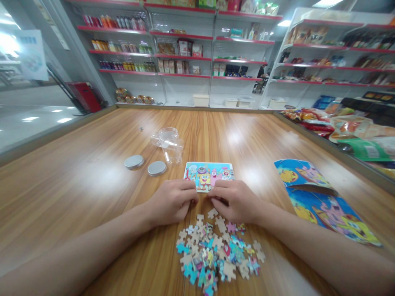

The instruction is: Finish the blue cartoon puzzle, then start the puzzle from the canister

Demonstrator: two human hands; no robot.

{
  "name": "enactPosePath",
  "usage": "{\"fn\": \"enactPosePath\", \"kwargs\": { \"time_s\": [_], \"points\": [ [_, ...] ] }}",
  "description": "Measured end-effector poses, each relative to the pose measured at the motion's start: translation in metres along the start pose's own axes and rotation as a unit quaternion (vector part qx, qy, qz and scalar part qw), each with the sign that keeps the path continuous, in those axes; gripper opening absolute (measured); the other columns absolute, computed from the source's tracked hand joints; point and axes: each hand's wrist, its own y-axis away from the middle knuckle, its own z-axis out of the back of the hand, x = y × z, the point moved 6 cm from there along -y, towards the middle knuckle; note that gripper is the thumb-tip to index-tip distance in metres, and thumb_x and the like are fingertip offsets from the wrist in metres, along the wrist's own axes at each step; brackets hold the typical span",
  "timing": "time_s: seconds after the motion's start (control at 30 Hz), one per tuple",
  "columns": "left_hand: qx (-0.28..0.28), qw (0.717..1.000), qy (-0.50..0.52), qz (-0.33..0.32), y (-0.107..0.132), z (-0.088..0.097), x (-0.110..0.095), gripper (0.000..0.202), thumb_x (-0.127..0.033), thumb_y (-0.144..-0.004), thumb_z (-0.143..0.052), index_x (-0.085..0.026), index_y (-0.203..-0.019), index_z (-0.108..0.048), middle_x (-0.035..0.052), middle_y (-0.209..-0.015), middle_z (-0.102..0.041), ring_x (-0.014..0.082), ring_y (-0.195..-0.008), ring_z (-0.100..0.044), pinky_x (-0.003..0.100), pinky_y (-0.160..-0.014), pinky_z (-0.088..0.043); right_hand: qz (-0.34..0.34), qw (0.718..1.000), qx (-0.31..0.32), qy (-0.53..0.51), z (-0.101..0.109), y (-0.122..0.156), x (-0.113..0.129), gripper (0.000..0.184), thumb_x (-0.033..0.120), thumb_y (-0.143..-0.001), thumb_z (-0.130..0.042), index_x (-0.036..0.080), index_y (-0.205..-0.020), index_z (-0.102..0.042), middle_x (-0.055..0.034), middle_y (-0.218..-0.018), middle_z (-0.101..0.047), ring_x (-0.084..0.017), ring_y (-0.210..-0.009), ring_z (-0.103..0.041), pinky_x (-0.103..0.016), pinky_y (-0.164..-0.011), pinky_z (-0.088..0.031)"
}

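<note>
A small picture card [210, 172] with colourful cartoon characters lies on the wooden table in front of me. At its lower left corner is my left hand [175, 199], its fingers curled closed and its knuckles overlapping the corner. My right hand [233, 200] is at the lower right corner, closed, with thumb and forefinger near each other. Whether either hand pinches the card is hidden. Just below my hands spreads a loose pile of jigsaw pieces [216, 250], some printed side up, others showing plain backs.
Two round metal lids [157, 168] lie left of the card, near clear plastic containers [169, 144]. On the right, a curved blue cartoon sheet [333, 209] rests by my forearm. Packaged goods [364, 131] line the table's right side; stocked shelves [185, 55] stand behind.
</note>
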Motion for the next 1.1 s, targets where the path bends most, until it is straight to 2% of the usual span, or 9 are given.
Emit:
{"fn": "enactPosePath", "kwargs": {
  "time_s": [0.13, 0.27, 0.63, 1.1],
  "points": [
    [-0.007, 0.998, 0.006, 0.064, 0.0, -0.003, 0.012, 0.025, -0.004, -0.087, -0.048, -0.018, -0.092, -0.068, 0.0061, -0.092, -0.065, 0.0196, -0.088, -0.061, 0.032, -0.077, -0.051, -0.061, 0.997, 0.0, 0.039, 0.001, -0.001, -0.008, 0.021, 0.017, -0.093, -0.054, 0.02, -0.104, -0.071, -0.0056, -0.092, -0.067, -0.019, -0.085, -0.063, -0.03, -0.073, -0.048],
    [-0.002, 0.997, 0.029, 0.074, 0.001, -0.006, 0.014, 0.026, -0.004, -0.089, -0.048, -0.018, -0.098, -0.069, 0.0075, -0.099, -0.063, 0.0198, -0.092, -0.06, 0.033, -0.08, -0.053, -0.098, 0.994, -0.005, 0.052, 0.001, 0.0, -0.013, 0.022, 0.017, -0.094, -0.053, 0.021, -0.107, -0.071, -0.0059, -0.095, -0.065, -0.018, -0.087, -0.062, -0.03, -0.075, -0.047],
    [-0.045, 0.992, 0.003, 0.114, 0.002, -0.005, 0.023, 0.023, -0.007, -0.09, -0.049, -0.018, -0.097, -0.068, 0.0086, -0.103, -0.064, 0.0224, -0.098, -0.06, 0.039, -0.088, -0.052, -0.088, 0.995, -0.004, 0.035, 0.001, 0.0, -0.013, 0.025, 0.018, -0.096, -0.051, 0.019, -0.11, -0.071, -0.0078, -0.097, -0.062, -0.019, -0.09, -0.061, -0.032, -0.078, -0.05],
    [-0.054, 0.99, -0.021, 0.126, 0.002, -0.003, 0.025, 0.021, -0.007, -0.091, -0.048, -0.016, -0.094, -0.067, 0.009, -0.102, -0.064, 0.0231, -0.099, -0.06, 0.04, -0.088, -0.052, -0.115, 0.993, 0.007, 0.039, -0.002, 0.001, -0.017, 0.029, 0.019, -0.096, -0.05, 0.02, -0.115, -0.071, -0.0086, -0.1, -0.06, -0.02, -0.09, -0.062, -0.034, -0.08, -0.051]
  ]
}}
